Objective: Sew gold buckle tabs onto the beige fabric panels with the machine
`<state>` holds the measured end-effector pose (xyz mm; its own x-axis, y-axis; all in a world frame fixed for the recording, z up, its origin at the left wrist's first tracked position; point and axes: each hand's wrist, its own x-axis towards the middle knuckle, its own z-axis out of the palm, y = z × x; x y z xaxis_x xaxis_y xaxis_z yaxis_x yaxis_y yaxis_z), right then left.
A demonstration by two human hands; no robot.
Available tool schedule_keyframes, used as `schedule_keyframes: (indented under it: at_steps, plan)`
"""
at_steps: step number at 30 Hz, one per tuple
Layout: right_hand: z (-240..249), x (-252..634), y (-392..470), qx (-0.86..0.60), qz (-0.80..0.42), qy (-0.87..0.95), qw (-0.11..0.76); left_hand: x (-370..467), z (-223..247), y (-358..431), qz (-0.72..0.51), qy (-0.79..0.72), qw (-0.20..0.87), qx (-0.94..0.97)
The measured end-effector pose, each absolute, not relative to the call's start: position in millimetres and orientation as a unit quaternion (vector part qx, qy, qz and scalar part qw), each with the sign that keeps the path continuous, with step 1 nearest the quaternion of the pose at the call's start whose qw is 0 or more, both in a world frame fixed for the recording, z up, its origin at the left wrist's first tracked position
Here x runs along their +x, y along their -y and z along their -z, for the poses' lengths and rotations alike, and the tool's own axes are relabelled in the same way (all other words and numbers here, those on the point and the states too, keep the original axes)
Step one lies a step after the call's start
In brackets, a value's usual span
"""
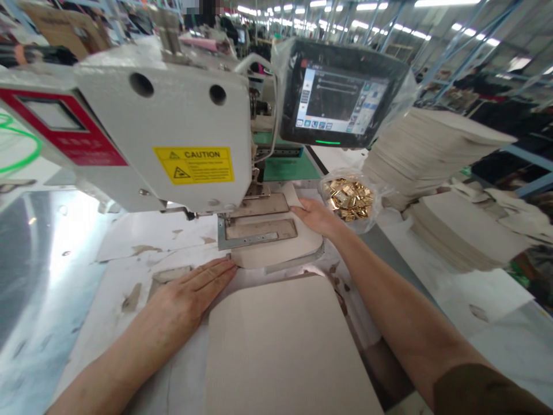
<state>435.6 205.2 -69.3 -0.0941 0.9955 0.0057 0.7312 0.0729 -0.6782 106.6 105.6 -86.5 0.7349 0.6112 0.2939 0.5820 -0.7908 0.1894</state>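
Note:
A cream panel (276, 252) with a rounded front edge lies under the metal clamp frame (261, 226) of a sewing machine (168, 127). My left hand (194, 288) rests flat at the panel's near left edge, its fingers stretched out and the tips touching it. On the far right side, my right hand (313, 216) has its thumb and fingers closed on the panel's edge, beside the clamp; part of its grip is hidden. Nearer to me is a larger cream panel (280, 340) with rounded corners, lying apart from both hands.
Right of the clamp sits a clear plastic bag (349, 196) of gold metal pieces. Stacks of cream panels (432, 150) stand farther right. A lit control screen (341, 98) hangs behind the work area. Scraps (132, 297) lie on the white table covering (103, 323).

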Motion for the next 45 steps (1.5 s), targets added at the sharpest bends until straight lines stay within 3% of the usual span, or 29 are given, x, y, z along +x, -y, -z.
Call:
schedule_keyframes:
  at_steps: [4, 9, 12, 16, 36, 45]
  plan:
    - [64, 438, -206, -0.647, -0.185, 0.712, 0.203, 110, 95, -112, -0.149, -0.310, 0.065, 0.937]
    - [54, 465, -164, -0.575, -0.043, 0.777, 0.253, 115, 94, -116, -0.160, -0.297, 0.053, 0.940]
    - [60, 477, -121, -0.460, -0.077, 0.864, 0.190, 119, 86, -114, -0.144, -0.292, 0.029, 0.945]
    - [80, 480, -91, -0.453, -0.066, 0.881, 0.118, 122, 82, -111, -0.130, -0.300, 0.036, 0.945]
    - [76, 479, -91, -0.449, -0.114, 0.873, 0.153, 112, 90, -98, -0.131, -0.341, -0.003, 0.931]
    - [79, 480, -90, -0.440, -0.087, 0.881, 0.149, 118, 88, -104, -0.076, -0.371, -0.013, 0.925]
